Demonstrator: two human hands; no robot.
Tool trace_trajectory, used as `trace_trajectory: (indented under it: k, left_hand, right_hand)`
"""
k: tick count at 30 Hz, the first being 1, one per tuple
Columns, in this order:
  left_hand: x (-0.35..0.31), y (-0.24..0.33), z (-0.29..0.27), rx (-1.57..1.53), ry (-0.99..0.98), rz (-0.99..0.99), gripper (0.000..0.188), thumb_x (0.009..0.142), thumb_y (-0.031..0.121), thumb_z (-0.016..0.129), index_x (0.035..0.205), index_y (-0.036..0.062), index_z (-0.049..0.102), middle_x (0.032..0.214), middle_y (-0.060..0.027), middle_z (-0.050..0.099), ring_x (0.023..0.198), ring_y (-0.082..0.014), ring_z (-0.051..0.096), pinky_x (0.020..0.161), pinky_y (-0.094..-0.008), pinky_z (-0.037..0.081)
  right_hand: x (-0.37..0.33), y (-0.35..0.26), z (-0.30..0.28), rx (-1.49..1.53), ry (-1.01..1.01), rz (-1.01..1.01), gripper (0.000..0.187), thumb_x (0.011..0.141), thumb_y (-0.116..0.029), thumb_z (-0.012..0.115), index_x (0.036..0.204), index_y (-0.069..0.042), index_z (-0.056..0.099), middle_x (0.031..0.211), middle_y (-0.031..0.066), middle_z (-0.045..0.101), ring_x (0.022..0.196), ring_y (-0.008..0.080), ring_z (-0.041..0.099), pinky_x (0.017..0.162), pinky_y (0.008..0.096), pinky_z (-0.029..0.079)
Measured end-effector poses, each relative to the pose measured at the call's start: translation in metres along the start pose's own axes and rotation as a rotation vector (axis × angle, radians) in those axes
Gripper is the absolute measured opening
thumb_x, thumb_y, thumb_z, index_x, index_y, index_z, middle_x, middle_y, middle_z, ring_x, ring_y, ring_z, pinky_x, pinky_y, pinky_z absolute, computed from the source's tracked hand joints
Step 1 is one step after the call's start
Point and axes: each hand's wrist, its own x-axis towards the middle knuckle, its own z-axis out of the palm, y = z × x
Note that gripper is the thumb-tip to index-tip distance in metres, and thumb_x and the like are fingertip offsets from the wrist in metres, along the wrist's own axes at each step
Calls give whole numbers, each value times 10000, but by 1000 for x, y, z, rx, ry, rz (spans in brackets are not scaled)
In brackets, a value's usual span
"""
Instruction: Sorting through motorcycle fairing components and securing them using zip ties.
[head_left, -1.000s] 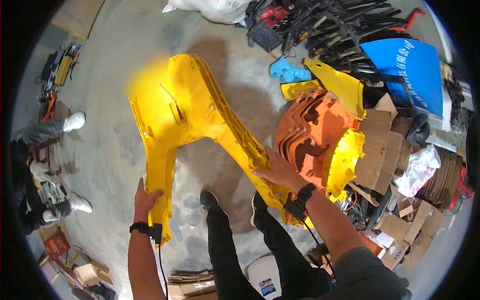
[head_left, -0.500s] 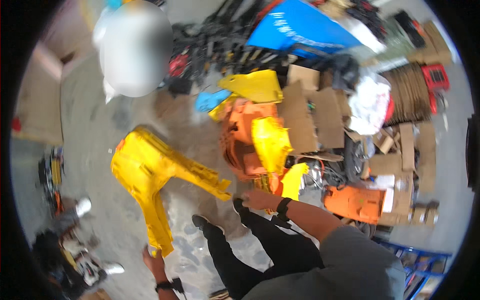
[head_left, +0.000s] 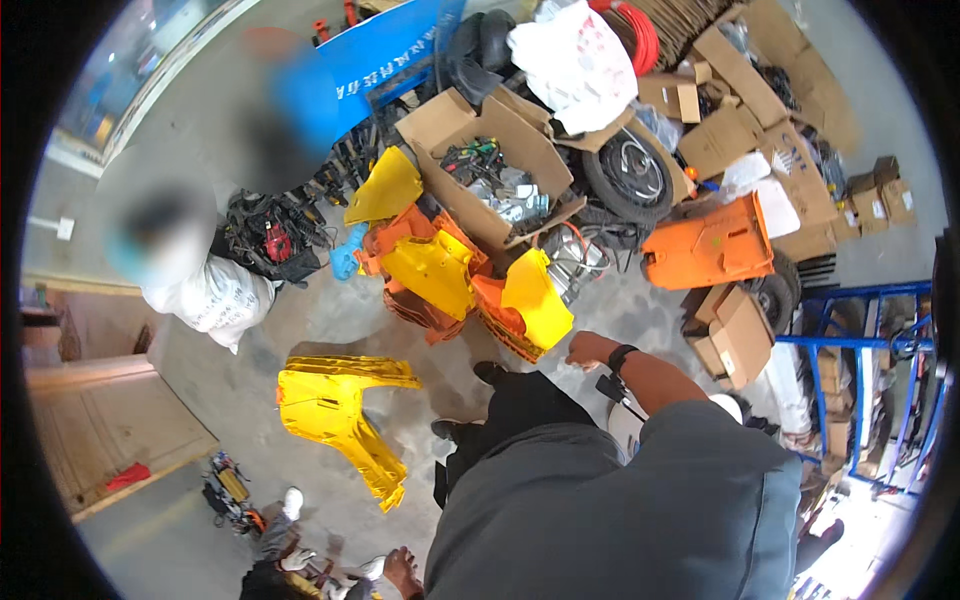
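A yellow plastic body panel (head_left: 325, 400), shaped like a scooter shell with two long legs, lies on the concrete floor to the left of my feet. My left hand (head_left: 402, 572) is low in the picture, apart from the panel, with its fingers spread and nothing in them. My right hand (head_left: 590, 350) hangs with loosely bent fingers and holds nothing visible. Nearest to it is an upright yellow panel (head_left: 540, 305) at the edge of a pile of orange panels (head_left: 405, 310). Another yellow panel (head_left: 430, 270) lies on that pile.
Beyond the pile stand an open cardboard box (head_left: 480, 215) of metal parts and a wheel (head_left: 628, 175). An orange panel (head_left: 710, 245) and a blue rack (head_left: 860, 345) are at the right. A white sack (head_left: 215, 300) is at the left; another person's legs (head_left: 285, 535) show lower left.
My left hand has let go of the yellow panel's leg and moved away from it. The view has turned to the right. My right hand still holds nothing visible.
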Motion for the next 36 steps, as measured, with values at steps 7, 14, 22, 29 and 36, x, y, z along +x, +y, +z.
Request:
trace_trajectory:
  k: [7,14,22,29,36]
  left_hand:
    - [46,122,-25,-124,195,-220,417,777,130,689,1142,-45,586,840,-127,662,641,-206,640,485,-277,477]
    - [27,171,-7,-95,259,-161,439,786,126,669,1180,-31,556,845,-109,650,666,-186,625,521,-271,455]
    - [1,125,-12,-137,285,-259,327,777,137,670,1052,-19,583,782,-92,639,605,-173,597,483,-275,432]
    - [-33,113,-1,-142,270,-304,469,776,157,665,1182,-57,565,915,-137,670,722,-225,661,551,-317,501]
    - [-48,85,3,-147,322,-237,485,748,134,683,1168,-78,567,844,-151,671,665,-233,654,509,-311,498]
  right_hand:
    - [52,140,89,459,-176,38,203,795,-157,617,737,37,622,574,119,559,460,231,532,435,381,405]
    - [30,111,69,183,68,-201,134,696,-109,621,657,19,607,566,158,548,470,269,535,453,392,414]
    - [33,67,34,550,61,-50,125,748,-78,588,682,27,609,576,128,584,490,221,597,470,326,474]
    - [29,34,13,539,32,-4,151,813,-104,563,742,9,633,608,98,617,502,202,602,472,316,486]
    - [37,31,13,463,17,-77,207,833,-137,524,738,6,641,613,105,630,533,208,629,488,317,500]
